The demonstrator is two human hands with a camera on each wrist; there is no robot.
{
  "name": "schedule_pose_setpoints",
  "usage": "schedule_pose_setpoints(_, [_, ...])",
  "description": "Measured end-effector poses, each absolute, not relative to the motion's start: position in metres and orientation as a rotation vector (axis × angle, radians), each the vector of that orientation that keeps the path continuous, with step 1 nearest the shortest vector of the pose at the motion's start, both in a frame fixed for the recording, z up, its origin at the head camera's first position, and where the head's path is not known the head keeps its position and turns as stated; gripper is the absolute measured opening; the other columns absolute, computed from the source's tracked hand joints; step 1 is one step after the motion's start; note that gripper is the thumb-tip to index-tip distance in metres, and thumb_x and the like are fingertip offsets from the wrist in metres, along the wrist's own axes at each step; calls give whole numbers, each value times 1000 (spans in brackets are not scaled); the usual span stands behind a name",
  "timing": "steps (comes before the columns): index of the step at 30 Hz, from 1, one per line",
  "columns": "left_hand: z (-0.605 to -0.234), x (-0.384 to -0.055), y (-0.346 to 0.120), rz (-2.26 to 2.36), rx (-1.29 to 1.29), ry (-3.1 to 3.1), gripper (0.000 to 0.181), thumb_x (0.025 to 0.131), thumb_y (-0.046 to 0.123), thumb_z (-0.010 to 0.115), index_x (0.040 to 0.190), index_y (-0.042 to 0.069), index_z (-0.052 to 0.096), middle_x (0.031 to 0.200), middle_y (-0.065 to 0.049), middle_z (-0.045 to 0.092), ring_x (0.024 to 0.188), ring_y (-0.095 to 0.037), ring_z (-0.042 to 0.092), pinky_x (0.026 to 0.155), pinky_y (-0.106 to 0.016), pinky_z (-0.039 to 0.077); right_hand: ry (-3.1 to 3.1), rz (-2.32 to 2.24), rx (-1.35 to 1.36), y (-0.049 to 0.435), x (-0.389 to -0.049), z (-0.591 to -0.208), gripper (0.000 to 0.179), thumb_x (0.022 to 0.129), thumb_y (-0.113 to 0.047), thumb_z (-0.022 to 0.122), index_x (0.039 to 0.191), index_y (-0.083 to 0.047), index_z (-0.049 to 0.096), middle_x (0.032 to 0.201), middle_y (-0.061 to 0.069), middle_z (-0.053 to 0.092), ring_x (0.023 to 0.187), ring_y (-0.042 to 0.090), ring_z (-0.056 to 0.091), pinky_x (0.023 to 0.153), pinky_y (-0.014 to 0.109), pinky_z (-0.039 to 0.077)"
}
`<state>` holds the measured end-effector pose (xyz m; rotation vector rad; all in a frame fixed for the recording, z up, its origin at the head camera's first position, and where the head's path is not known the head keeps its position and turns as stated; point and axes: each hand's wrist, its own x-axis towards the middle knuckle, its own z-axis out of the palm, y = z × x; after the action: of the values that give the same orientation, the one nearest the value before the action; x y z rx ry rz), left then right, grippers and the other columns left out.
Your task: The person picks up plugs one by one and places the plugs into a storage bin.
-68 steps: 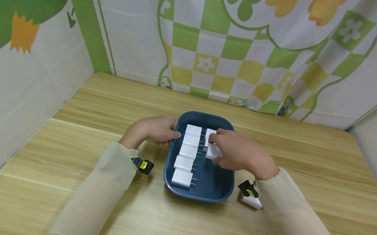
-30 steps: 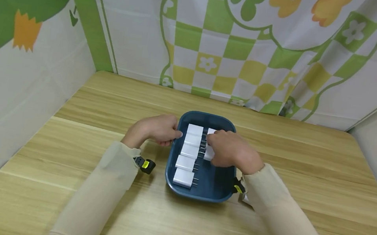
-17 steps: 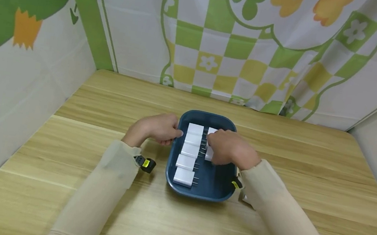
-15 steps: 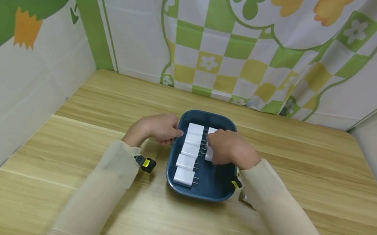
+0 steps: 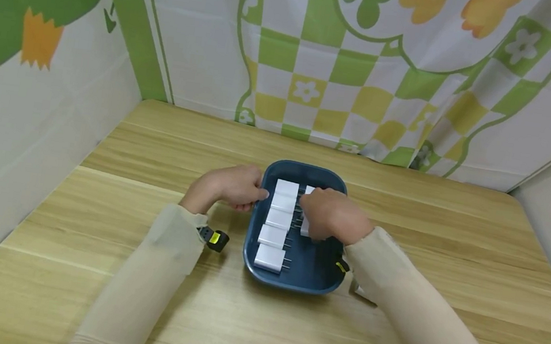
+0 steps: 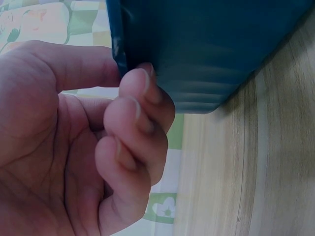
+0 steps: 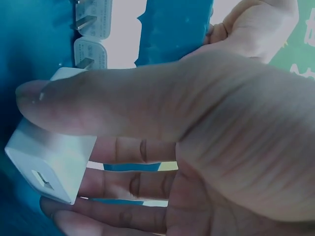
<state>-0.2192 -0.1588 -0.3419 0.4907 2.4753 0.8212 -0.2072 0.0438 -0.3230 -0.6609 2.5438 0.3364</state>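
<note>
My left hand (image 5: 234,185) pinches the left rim of a dark blue tray (image 5: 311,272), its thumb over the edge and fingers curled beneath, as the left wrist view shows. Inside the tray, several white plug chargers (image 5: 270,258) form a left column, metal prongs facing right. My right hand (image 5: 335,215) is over the tray's right half, gripping a white charger (image 7: 54,160) between thumb and fingers. That charger's USB port faces outward in the right wrist view. Behind it in the head view, another charger (image 5: 309,190) tops the right column, partly covered by my fingers.
A white object (image 5: 363,293) lies on the wooden table (image 5: 153,144) just right of the tray, mostly hidden under my right sleeve. A patterned curtain (image 5: 339,64) hangs along the table's back edge. The tray's lower right part shows bare blue floor.
My right hand has moved slightly left and lowered the charger below the top one in the right column, prongs toward the left column. My left hand keeps its hold on the rim.
</note>
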Motion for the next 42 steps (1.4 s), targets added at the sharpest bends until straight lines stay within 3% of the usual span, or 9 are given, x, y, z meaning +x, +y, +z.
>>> schedule_pose_setpoints(6, [-340, -218, -158, 813, 496, 2476, 42, 105, 17, 53, 68, 2, 65, 58, -3, 58, 49, -12, 50, 51, -24, 42, 2551, 344, -635, 39, -207, -326, 47, 82, -10, 82, 125, -6, 63, 106, 9, 66, 87, 23, 61, 75, 36, 54])
schedule_pose_setpoints(20, [-341, -219, -160, 801, 503, 2482, 43, 105, 18, 52, 66, 5, 64, 58, -3, 58, 49, -12, 51, 51, -24, 43, 2524, 321, -605, 34, -210, -329, 51, 81, -8, 85, 126, -3, 62, 111, 12, 66, 92, 23, 61, 84, 39, 55])
schedule_pose_setpoints(33, [-342, -219, -159, 798, 517, 2480, 43, 105, 18, 52, 67, 3, 64, 57, -2, 57, 48, -12, 51, 52, -24, 43, 2514, 277, -536, 32, -211, -335, 79, 78, 0, 85, 143, 6, 41, 118, 18, 61, 96, 24, 59, 85, 38, 54])
schedule_pose_setpoints(38, [-341, -218, -158, 809, 516, 2469, 44, 106, 18, 51, 65, 5, 63, 57, -2, 57, 49, -12, 50, 52, -24, 43, 2531, 229, -502, 33, -211, -338, 76, 79, 2, 82, 142, 5, 39, 117, 18, 61, 91, 25, 62, 75, 35, 54])
schedule_pose_setpoints(42, [-341, -218, -158, 817, 504, 2466, 44, 106, 18, 51, 65, 4, 63, 57, -3, 57, 49, -13, 51, 52, -24, 44, 2536, 231, -501, 34, -213, -340, 78, 80, 2, 82, 144, 5, 38, 119, 19, 61, 90, 24, 62, 78, 36, 55])
